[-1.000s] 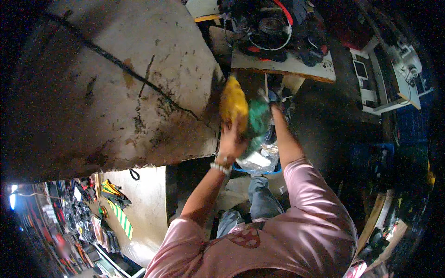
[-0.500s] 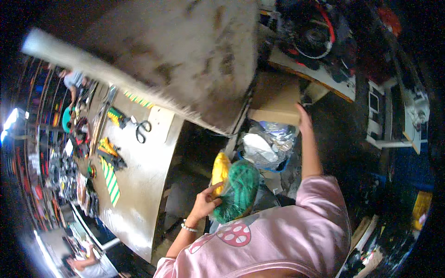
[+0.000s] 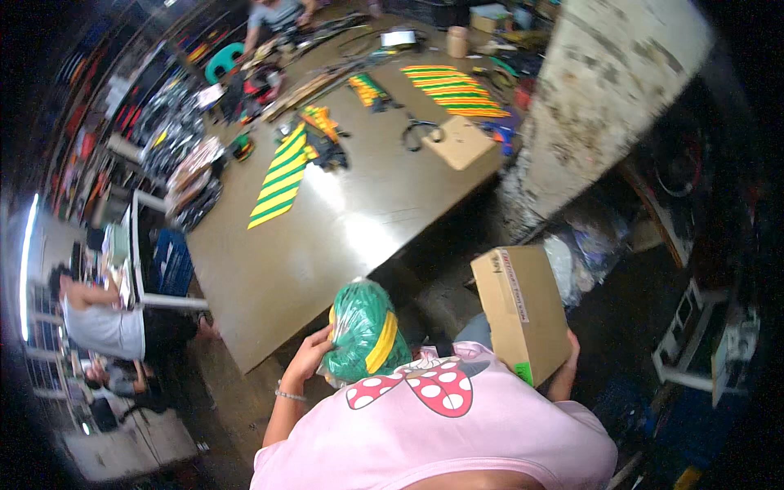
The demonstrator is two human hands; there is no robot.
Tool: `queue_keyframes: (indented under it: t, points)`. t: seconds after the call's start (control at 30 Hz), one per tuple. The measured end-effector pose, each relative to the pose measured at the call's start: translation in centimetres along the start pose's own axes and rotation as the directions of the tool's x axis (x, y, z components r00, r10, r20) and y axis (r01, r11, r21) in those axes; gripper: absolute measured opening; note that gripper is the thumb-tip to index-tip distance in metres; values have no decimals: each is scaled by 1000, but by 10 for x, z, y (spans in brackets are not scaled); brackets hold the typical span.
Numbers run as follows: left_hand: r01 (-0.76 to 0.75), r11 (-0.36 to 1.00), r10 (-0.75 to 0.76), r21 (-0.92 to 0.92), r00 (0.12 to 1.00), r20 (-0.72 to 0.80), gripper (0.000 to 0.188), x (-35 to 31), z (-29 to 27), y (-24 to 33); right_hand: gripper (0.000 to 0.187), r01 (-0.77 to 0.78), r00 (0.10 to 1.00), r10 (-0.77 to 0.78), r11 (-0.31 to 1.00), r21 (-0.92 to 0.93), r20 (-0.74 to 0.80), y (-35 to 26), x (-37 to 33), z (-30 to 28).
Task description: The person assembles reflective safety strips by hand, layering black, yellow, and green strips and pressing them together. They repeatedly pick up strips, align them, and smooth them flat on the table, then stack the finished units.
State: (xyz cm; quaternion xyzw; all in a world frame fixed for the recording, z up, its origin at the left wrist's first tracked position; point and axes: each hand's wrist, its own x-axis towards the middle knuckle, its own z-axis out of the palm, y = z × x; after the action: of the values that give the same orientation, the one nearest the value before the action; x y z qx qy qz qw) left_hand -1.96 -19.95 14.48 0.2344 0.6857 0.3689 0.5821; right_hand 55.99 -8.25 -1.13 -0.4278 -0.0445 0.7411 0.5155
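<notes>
In front of my chest, my left hand (image 3: 309,356) grips a clear plastic bag of green material (image 3: 365,327) with a yellow strip running down its side. What the material is I cannot make out. My right hand (image 3: 566,363) is wrapped round the far right side of a closed brown cardboard box (image 3: 535,314). The box is tilted and has a label strip along one edge and a small green sticker at its lower corner. Part of that hand is hidden behind the box.
A large table (image 3: 327,237) holds striped yellow-green fabric (image 3: 282,181), black scissors (image 3: 422,133) and a tan board (image 3: 459,144). A stained upright panel (image 3: 608,106) stands at right, with plastic bags (image 3: 584,253) below. A person in a white top (image 3: 104,327) is at left, another (image 3: 278,16) beyond the table.
My view has swung left toward the table. The box has come up beside my chest in my right hand, away from the plastic bags. The green bag stays in my left hand.
</notes>
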Motion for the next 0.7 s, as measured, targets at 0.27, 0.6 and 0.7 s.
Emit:
queue_keyframes:
  t: [0.27, 0.6, 0.7]
  points:
    - [-7, 863, -209, -506, 905, -370, 41, -136, -62, -147, 47, 63, 942, -9, 987, -150, 335, 43, 233, 280]
    - [-162, 755, -331, -636, 742, -582, 42, -164, -36, -226, 81, 249, 966, -218, 626, -739, 140, 159, 318, 453]
    - [-82, 760, -359, -645, 774, -522, 43, -171, -32, -261, 62, 350, 889, 250, 169, -922, 383, 201, 238, 434]
